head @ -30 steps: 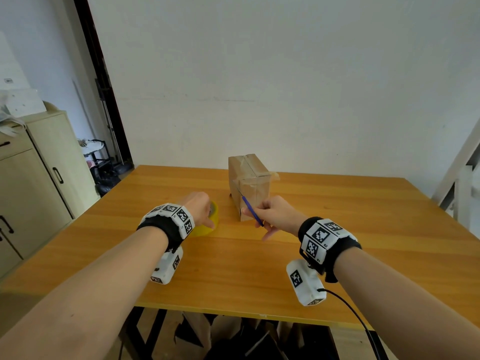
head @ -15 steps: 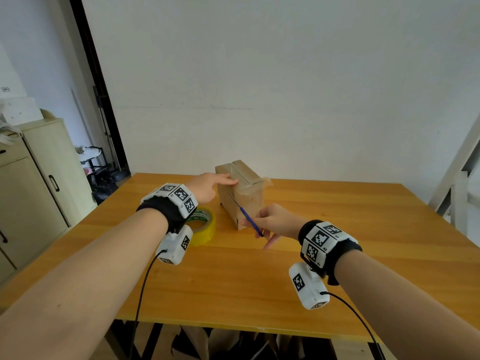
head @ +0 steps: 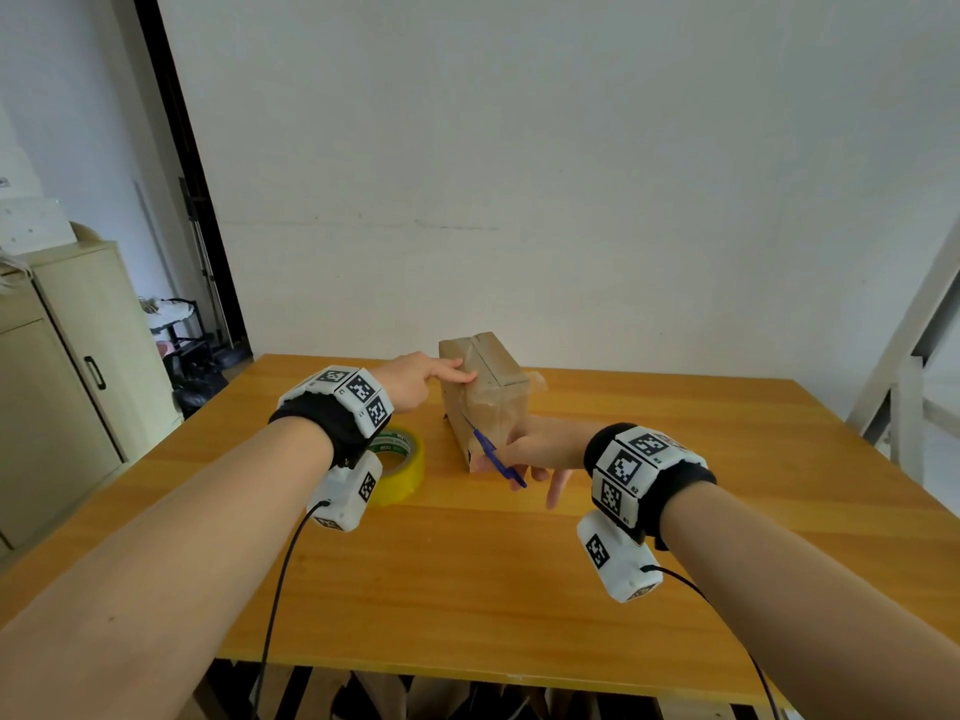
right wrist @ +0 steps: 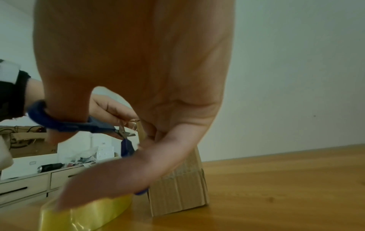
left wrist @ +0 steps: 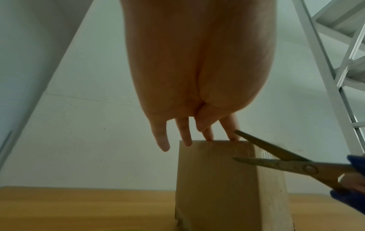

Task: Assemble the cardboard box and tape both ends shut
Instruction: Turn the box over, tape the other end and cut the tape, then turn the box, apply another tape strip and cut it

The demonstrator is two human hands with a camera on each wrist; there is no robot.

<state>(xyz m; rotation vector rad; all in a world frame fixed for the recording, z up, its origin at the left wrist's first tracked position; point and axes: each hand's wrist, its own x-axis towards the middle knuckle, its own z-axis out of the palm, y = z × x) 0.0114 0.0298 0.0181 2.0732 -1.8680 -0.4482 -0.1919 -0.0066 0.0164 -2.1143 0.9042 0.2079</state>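
A small brown cardboard box (head: 485, 394) stands upright on the wooden table (head: 467, 574), with clear tape over its top and near face. My left hand (head: 423, 379) lies with straight fingers (left wrist: 186, 137) on the box's top left edge. My right hand (head: 524, 452) holds blue-handled scissors (head: 496, 457) against the box's near face; their blades (left wrist: 276, 157) stand slightly apart beside the box (left wrist: 227, 187). A loose tape end (head: 535, 379) sticks out at the box's top right. A yellow tape roll (head: 402, 462) lies left of the box, also low in the right wrist view as the roll (right wrist: 85, 214).
A beige cabinet (head: 62, 376) stands to the left of the table. A white metal frame (head: 904, 376) rises at the right. Dark clutter sits on the floor by the doorway (head: 192, 366).
My left hand left the tape roll and rose to the box's top edge. My right hand stayed at the box's near face with the scissors. The view moved closer.
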